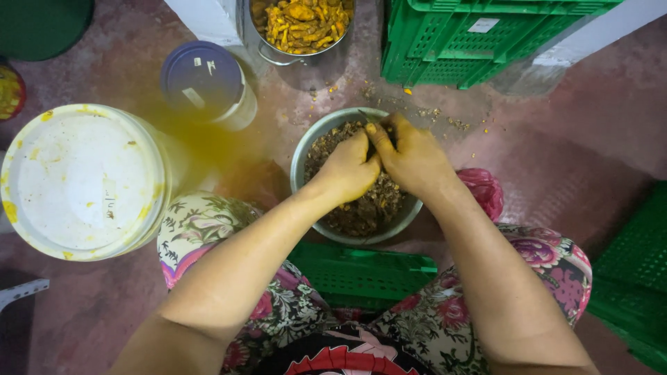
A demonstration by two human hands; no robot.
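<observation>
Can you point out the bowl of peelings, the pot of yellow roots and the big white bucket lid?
bowl of peelings (pixel 300 158), head view, left rim.
pot of yellow roots (pixel 267 50), head view, metal wall.
white bucket lid (pixel 66 180), head view, lid's middle.

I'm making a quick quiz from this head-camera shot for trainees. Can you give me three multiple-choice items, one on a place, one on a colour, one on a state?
1. Where are both hands?
A. over the grey bowl
B. on the white bucket lid
C. inside the crate

2. What colour is the crate at the top?
A. blue
B. green
C. red

3. How is the big bucket?
A. tipped over
B. open
C. lidded

Answers:
1 A: left hand and right hand meet above the grey bowl of brown scraps.
2 B: the slatted crate is green.
3 C: a stained white lid covers the bucket.
</observation>
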